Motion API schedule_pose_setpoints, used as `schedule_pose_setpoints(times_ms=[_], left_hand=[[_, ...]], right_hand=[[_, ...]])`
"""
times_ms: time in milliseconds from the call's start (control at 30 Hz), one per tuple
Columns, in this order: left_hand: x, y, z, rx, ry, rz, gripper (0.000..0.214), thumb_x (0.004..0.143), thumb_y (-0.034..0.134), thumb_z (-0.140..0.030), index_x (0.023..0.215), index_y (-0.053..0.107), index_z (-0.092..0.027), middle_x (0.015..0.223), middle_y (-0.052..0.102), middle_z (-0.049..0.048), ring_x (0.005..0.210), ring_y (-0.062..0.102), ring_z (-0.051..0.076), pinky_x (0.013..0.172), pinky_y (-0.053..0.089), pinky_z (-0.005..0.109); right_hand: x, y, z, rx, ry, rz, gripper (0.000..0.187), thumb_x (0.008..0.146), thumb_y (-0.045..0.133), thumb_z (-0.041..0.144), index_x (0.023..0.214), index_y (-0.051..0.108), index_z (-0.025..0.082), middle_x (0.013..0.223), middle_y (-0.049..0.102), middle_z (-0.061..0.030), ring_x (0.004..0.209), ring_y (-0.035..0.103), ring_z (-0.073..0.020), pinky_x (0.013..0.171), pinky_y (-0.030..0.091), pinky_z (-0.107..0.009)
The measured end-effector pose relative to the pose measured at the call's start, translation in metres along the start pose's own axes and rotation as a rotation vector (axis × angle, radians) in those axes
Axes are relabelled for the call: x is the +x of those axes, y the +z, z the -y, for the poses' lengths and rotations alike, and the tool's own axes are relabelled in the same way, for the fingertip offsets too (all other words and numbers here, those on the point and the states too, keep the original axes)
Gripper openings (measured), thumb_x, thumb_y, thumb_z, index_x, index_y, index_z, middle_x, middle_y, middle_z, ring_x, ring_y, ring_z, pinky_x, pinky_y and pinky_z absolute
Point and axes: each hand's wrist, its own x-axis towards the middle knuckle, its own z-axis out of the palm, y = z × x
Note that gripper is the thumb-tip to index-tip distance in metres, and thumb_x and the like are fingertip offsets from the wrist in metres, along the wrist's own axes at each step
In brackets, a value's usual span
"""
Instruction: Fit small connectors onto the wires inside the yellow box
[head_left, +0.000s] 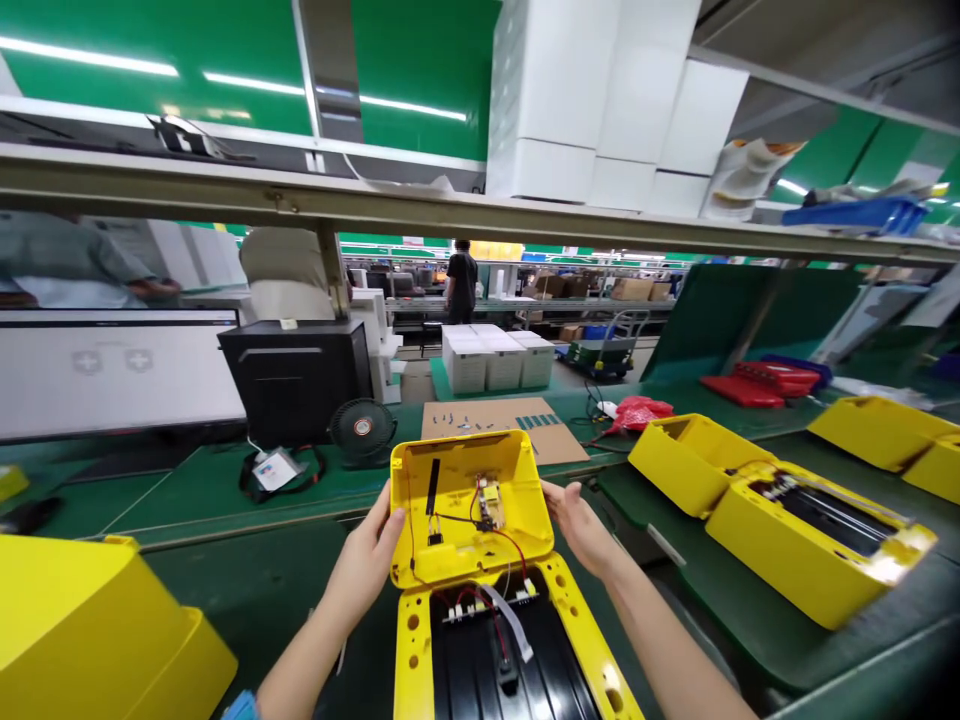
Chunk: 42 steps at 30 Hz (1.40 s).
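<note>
In the head view we see, at the lower centre of the frame, a yellow lid point(465, 505) tilted up towards us, held between both hands. The left hand point(369, 560) presses its palm and thumb against the lid's left edge, its grip half spread along that side; its fingers are behind the lid, out of sight. The right hand point(579, 522) clasps the right edge the same way, thumb forward, fingers curled behind and hidden. Inside the lid we make out a small circuit board point(487, 500), a black strip point(433, 490) and thin red wires point(504, 540) running down to the base. The yellow base point(559, 600) lies just below the lid, touching it, its black inside point(480, 670) cut off by the bottom of the frame; a grey flat cable point(514, 622) lies over it.

At the right, on the green desk point(210, 490), lies another open yellow case point(795, 520) with dark parts inside, too blurred to name. More yellow shells are cut off at the lower left point(90, 630) and far right point(885, 430). Behind the lid lies a cardboard sheet point(502, 418) with small screws, beside a small fan point(363, 430).
</note>
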Motion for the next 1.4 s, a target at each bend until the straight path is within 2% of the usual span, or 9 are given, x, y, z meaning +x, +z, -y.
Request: schedule_pose_setpoints(times_ms=[200, 433, 533, 700, 833, 1033, 1167, 1267, 1400], left_hand=[[0.008, 0.004, 0.014, 0.105, -0.141, -0.058, 0.059, 0.088, 0.045, -0.041, 0.143, 0.028, -0.032, 0.128, 0.061, 0.0018, 0.117, 0.056, 0.022, 0.09, 0.049, 0.029], [0.017, 0.009, 0.019, 0.248, -0.212, -0.029, 0.051, 0.088, 0.04, -0.032, 0.139, 0.036, -0.036, 0.116, 0.067, -0.0018, 0.105, 0.061, 0.018, 0.081, 0.045, 0.023], [0.015, 0.01, 0.016, 0.279, -0.209, -0.028, 0.051, 0.088, 0.039, -0.03, 0.139, 0.036, -0.036, 0.113, 0.068, -0.0027, 0.101, 0.063, 0.016, 0.078, 0.045, 0.022], [0.003, 0.014, 0.011, 0.374, -0.102, -0.171, 0.052, 0.091, 0.038, -0.034, 0.143, 0.03, -0.032, 0.088, 0.072, -0.0008, 0.067, 0.064, 0.015, 0.059, 0.046, 0.022], [-0.009, 0.021, 0.013, 0.486, 0.204, -0.389, 0.054, 0.091, 0.043, -0.028, 0.144, 0.028, -0.027, 0.123, 0.063, 0.0063, 0.099, 0.066, 0.02, 0.08, 0.053, 0.025], [-0.024, 0.026, 0.021, 0.662, 0.554, -0.607, 0.064, 0.088, 0.051, -0.015, 0.145, 0.023, -0.02, 0.118, 0.065, 0.0123, 0.1, 0.067, 0.021, 0.088, 0.052, 0.024], [-0.027, 0.026, 0.024, 0.723, 0.607, -0.642, 0.063, 0.088, 0.05, -0.016, 0.145, 0.023, -0.014, 0.11, 0.068, 0.0179, 0.094, 0.068, 0.023, 0.083, 0.054, 0.025], [-0.025, 0.028, 0.024, 0.642, 0.594, -0.632, 0.065, 0.087, 0.053, -0.013, 0.145, 0.025, -0.02, 0.118, 0.066, 0.0131, 0.099, 0.067, 0.021, 0.087, 0.052, 0.023], [-0.017, 0.026, 0.02, 0.503, 0.394, -0.516, 0.057, 0.09, 0.047, -0.022, 0.143, 0.03, -0.024, 0.13, 0.058, 0.0076, 0.095, 0.068, 0.018, 0.08, 0.054, 0.021]], right_hand=[[0.006, -0.013, -0.017, -0.056, 0.005, 0.029, 0.069, 0.087, 0.022, 0.066, 0.132, 0.05, 0.022, 0.137, 0.052, -0.0089, 0.127, 0.047, -0.0263, 0.111, 0.033, -0.044], [0.011, -0.025, -0.034, -0.108, 0.083, 0.068, 0.066, 0.091, 0.021, 0.062, 0.131, 0.051, 0.019, 0.136, 0.052, -0.0108, 0.127, 0.047, -0.0253, 0.113, 0.032, -0.045], [0.011, -0.027, -0.034, -0.236, 0.111, -0.027, 0.059, 0.091, 0.036, 0.058, 0.135, 0.044, 0.02, 0.141, 0.046, -0.0123, 0.13, 0.043, -0.0256, 0.112, 0.033, -0.047], [-0.003, -0.007, 0.0, -0.754, -0.222, -0.223, 0.044, 0.091, 0.049, 0.035, 0.134, 0.041, 0.027, 0.131, 0.051, -0.009, 0.125, 0.043, -0.0223, 0.108, 0.036, -0.047], [-0.016, 0.025, 0.026, -1.039, -0.408, 0.008, 0.035, 0.092, 0.043, 0.019, 0.126, 0.049, 0.026, 0.107, 0.061, -0.0074, 0.108, 0.049, -0.0205, 0.093, 0.045, -0.039], [-0.022, 0.048, 0.009, -1.307, -0.251, 0.164, 0.038, 0.094, 0.035, 0.017, 0.13, 0.044, 0.019, 0.104, 0.062, -0.0103, 0.1, 0.05, -0.0247, 0.09, 0.045, -0.048], [-0.03, 0.051, 0.009, -1.189, -0.16, 0.163, 0.033, 0.095, 0.034, 0.021, 0.126, 0.046, 0.022, 0.103, 0.063, -0.008, 0.096, 0.051, -0.0225, 0.089, 0.045, -0.046], [-0.033, 0.055, 0.019, -0.985, -0.138, 0.255, 0.034, 0.096, 0.036, 0.024, 0.128, 0.046, 0.026, 0.108, 0.063, -0.0046, 0.108, 0.051, -0.0191, 0.097, 0.043, -0.039], [-0.031, 0.061, 0.029, -0.873, -0.072, 0.384, 0.033, 0.095, 0.039, 0.026, 0.127, 0.05, 0.027, 0.11, 0.066, -0.0026, 0.111, 0.053, -0.0164, 0.103, 0.04, -0.034]])
